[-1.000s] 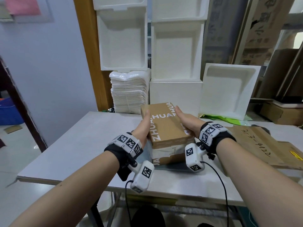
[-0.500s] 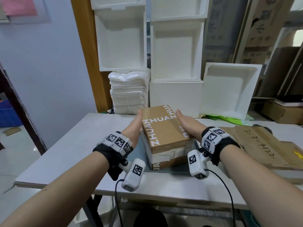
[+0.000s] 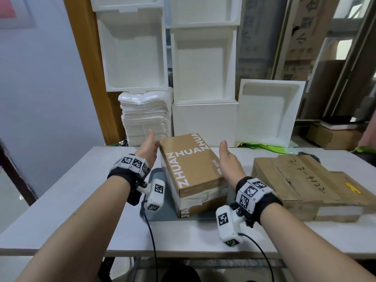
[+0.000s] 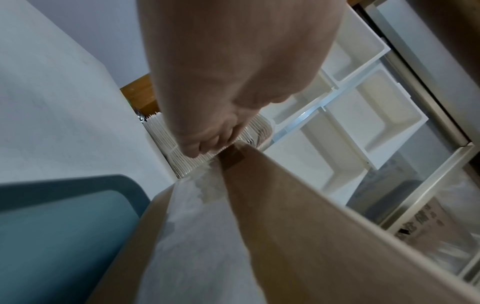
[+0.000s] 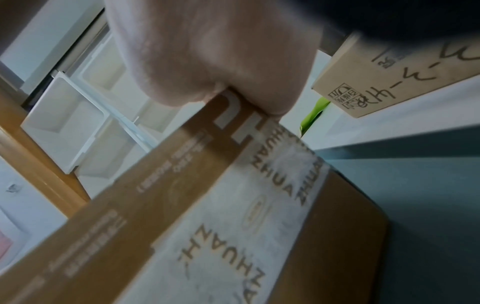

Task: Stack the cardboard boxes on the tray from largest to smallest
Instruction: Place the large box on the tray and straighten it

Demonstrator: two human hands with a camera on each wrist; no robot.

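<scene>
Cardboard boxes (image 3: 193, 163) stacked on tray (image 3: 156, 208), hands flanking both long edges.

- A pale blue wall (image 3: 46, 82) is filling the left side, meeting a wooden post (image 3: 85, 64).
- White foam trays (image 3: 134, 51) are standing stacked behind a white table (image 3: 61, 200).
- Flattened cardboard sheets (image 3: 301, 33) are leaning at the right.
- A grey tiled floor (image 3: 10, 192) is showing lower left.
</scene>
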